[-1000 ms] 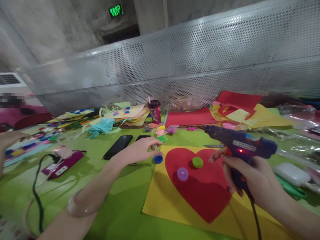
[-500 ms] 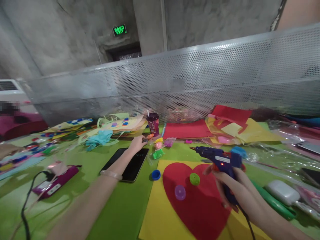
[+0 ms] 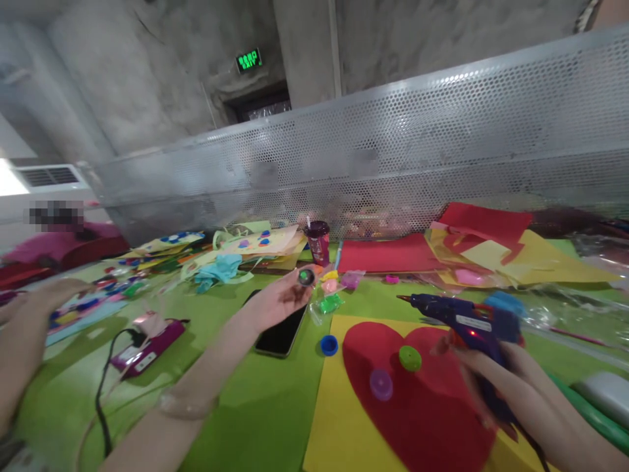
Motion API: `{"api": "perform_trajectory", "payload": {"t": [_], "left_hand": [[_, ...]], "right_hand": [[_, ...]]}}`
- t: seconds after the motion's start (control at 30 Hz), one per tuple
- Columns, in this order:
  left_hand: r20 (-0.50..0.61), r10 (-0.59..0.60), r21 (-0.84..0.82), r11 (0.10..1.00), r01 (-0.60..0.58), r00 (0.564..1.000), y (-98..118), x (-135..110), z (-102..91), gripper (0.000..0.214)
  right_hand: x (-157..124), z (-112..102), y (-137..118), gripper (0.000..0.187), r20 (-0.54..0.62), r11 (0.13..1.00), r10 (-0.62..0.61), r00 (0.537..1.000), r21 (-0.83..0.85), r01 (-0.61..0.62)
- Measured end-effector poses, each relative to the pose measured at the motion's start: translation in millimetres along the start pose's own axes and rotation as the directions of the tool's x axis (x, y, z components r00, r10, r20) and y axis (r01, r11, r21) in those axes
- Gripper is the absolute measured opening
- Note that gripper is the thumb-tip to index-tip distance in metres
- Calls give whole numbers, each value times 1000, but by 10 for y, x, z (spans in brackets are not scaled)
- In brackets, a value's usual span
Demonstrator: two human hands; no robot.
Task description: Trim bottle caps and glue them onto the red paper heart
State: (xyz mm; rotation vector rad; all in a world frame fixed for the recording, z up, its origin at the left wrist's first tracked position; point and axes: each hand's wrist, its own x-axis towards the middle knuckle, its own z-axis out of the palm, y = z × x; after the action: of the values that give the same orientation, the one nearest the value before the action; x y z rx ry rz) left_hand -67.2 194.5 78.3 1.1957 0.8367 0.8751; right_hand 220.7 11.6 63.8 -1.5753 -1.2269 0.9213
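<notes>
My right hand (image 3: 491, 373) grips a dark blue glue gun (image 3: 472, 322) with a lit red light, its nozzle pointing left over the paper. In my left hand (image 3: 282, 298) is a small dark round cap (image 3: 305, 278) with a green spot at its centre, raised above a black phone (image 3: 282, 331). Below the glue gun, a red paper heart (image 3: 417, 406) lies on a yellow sheet (image 3: 327, 419). A green cap (image 3: 409, 358) and a purple cap (image 3: 381, 384) rest on the heart. A blue cap (image 3: 329, 345) sits at the sheet's left edge.
A purple power strip (image 3: 147, 347) with cords stands on the left. Another person's arm (image 3: 29, 341) reaches in at far left. Behind lie a dark red cup (image 3: 318, 244), small wrapped pieces (image 3: 330, 303), red paper (image 3: 388, 254) and a perforated metal barrier (image 3: 373, 170).
My left hand has lifted and turned, bringing the dark cap into view. The whole view has shifted, so things appear farther right. Another person's arm has appeared at the left.
</notes>
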Motion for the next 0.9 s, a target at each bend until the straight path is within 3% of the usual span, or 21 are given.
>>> {"api": "perform_trajectory", "payload": {"t": [0.17,0.27,0.33,0.47,0.63,0.73,0.77,0.83,0.9], "left_hand": [[118,-33,-216,975,58,992,26,-290,222,27],[206,-12,-344,935,84,978,59,-417,246,25],[248,-4,-424,899,112,969,59,-477,231,24],[176,-94,-473,865,168,980,25,-522,172,21],[64,-168,-503,846,177,984,-5,-750,19,26],[-56,-160,-520,848,108,986,-134,-1145,-125,20],[-122,-149,-530,846,63,981,-213,-1303,-179,16],[-275,-152,-575,817,-36,949,-415,-1618,-288,12],[-376,-233,-638,767,-68,897,-636,-1902,-388,19]], "right_hand": [[4,13,43,58,-54,998,55,997,-25,-56],[-8,44,14,51,-154,997,76,985,-9,-78],[-1,71,-8,49,-159,999,35,987,-35,-41],[50,126,-26,48,-136,995,-45,990,-96,33],[60,256,-225,47,-66,995,-15,998,-96,8],[68,545,-483,38,33,1000,12,999,-9,-11],[94,700,-576,34,123,999,13,992,30,-17],[204,1103,-754,28,264,997,8,964,78,-29],[390,1606,-920,24,350,998,5,937,58,-27]]}}
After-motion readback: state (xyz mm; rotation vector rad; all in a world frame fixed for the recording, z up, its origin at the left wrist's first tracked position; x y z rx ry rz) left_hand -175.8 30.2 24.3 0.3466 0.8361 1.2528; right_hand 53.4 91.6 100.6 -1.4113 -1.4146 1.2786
